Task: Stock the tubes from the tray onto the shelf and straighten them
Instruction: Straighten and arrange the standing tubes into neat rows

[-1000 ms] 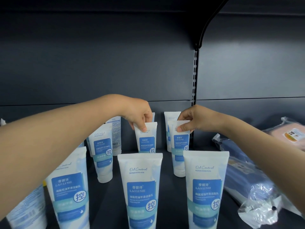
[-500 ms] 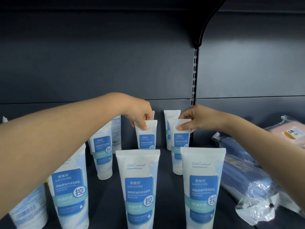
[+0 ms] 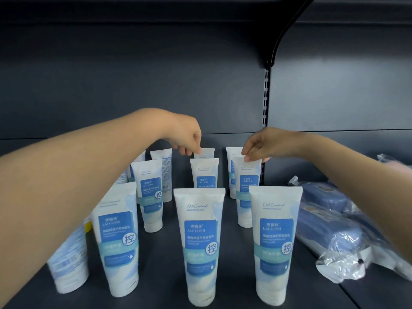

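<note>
On the shelf (image 3: pixel 237 264), left fingers (image 3: pixel 194 147) pinching rear tube (image 3: pixel 207 153), right fingers (image 3: pixel 246 156) pinching nearer tube (image 3: pixel 247 186)

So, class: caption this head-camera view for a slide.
Left hand pinches a rear tube, right hand a second-row tube, on the shelf.

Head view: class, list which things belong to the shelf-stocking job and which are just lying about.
Job: tubes, shelf, left hand at back tube, right hand pinching mid-row tube.
Lying about: wrapped blue packs.
</note>
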A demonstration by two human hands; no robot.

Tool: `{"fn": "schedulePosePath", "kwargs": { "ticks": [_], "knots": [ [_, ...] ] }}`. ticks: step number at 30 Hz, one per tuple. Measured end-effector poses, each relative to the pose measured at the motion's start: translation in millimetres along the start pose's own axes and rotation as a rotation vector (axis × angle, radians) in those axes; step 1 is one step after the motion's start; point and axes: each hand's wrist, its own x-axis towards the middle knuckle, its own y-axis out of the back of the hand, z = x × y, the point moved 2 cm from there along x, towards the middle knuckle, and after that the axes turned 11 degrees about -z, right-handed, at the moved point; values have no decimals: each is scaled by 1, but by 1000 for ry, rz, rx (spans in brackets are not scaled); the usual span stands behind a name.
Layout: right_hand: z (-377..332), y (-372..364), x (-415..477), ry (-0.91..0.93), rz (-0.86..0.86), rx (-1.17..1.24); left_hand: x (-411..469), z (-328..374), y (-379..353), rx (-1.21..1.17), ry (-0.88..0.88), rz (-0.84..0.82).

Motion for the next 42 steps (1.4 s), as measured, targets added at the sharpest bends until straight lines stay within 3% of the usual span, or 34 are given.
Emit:
{"fn": "schedulePosePath", "kwargs": {
  "ticks": [6,12,19,33,42],
  "knots": [
    [-46,15,-11,-169,96,-518,-52,-17,18,141,86,180],
    [-110,17,-34,-324,261,-698,-117,-43,27,186,225,439],
    [-178,-19,-60,-301,424,-752,-182,-69,18,241,299,661],
    [-267,-70,-127,-127,434,-670,-323,-77,-21,293,442,753],
    [-279,-91,-187,-8,409,-473,-381,-35,-47,234,397,819]
  ]
}}
